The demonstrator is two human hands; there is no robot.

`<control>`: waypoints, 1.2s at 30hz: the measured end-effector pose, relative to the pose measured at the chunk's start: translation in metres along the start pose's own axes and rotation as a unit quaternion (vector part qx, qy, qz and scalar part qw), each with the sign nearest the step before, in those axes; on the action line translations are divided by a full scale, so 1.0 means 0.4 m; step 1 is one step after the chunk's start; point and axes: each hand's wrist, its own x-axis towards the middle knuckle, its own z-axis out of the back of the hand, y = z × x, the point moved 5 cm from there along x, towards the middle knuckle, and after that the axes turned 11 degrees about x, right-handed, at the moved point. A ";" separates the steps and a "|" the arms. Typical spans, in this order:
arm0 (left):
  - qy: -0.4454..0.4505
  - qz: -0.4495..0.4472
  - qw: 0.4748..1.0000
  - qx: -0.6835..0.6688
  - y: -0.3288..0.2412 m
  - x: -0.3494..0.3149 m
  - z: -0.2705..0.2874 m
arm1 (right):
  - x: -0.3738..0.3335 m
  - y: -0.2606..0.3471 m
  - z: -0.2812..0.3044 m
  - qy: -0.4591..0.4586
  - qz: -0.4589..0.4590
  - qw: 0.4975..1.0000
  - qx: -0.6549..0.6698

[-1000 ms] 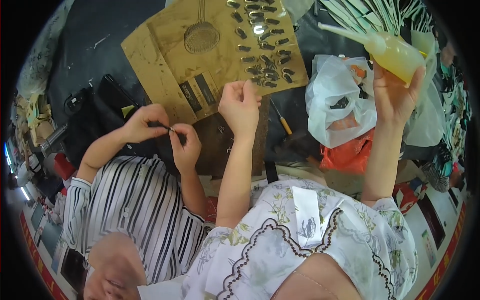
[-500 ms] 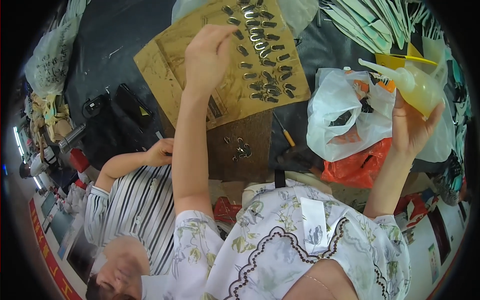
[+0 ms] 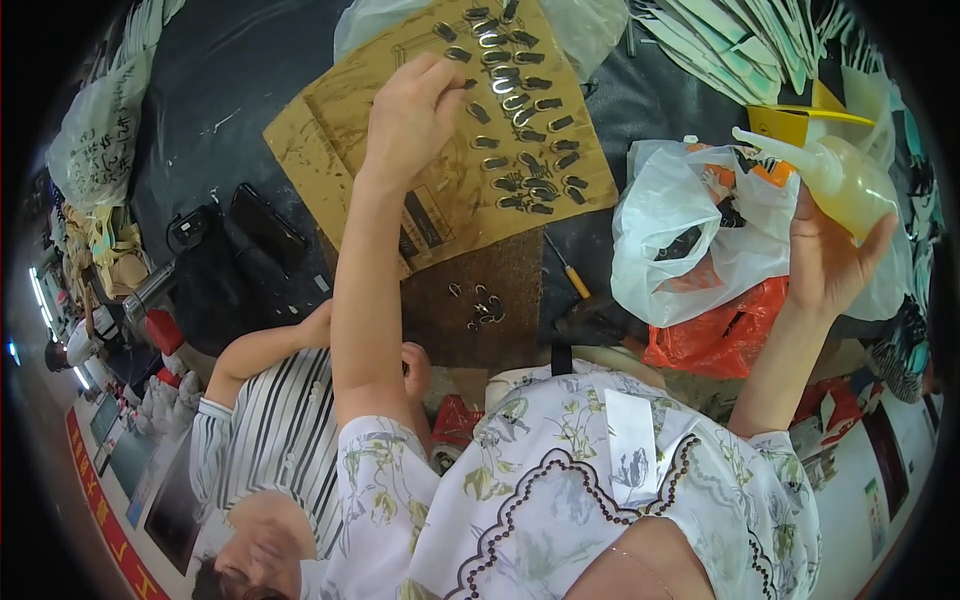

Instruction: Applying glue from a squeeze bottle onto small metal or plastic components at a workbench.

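My left hand point(image 3: 412, 118) is above a brown cardboard sheet point(image 3: 345, 120), thumb and fingers pinched together. What they hold, if anything, is hidden. Its fingertips are beside one of the small dark tabs point(image 3: 478, 113) with metal loops, which lie in uneven rows over the right half of the cardboard. Raised at the right, my right hand point(image 3: 830, 250) grips a clear squeeze bottle point(image 3: 855, 185) of yellowish liquid. The bottle is tilted, its pale nozzle pointing left over a white plastic bag point(image 3: 650, 230).
Loose metal loops point(image 3: 487, 305) lie on a brown board point(image 3: 430, 325) before me. A tool with an orange handle point(image 3: 577, 282) is near a red bag point(image 3: 715, 335). Pale green strips point(image 3: 720, 45) are heaped at the back right. At my left sits a co-worker in a striped shirt point(image 3: 275, 420).
My left hand has moved slightly down relative to the view, as has the cardboard. The bottle has shifted a little right and down. The co-worker's arms have moved, and another hand shows beside my left forearm.
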 end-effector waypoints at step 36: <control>-0.359 -0.131 0.917 -0.116 -0.503 -0.221 0.372 | -0.168 0.049 -0.173 0.050 0.138 0.975 -0.168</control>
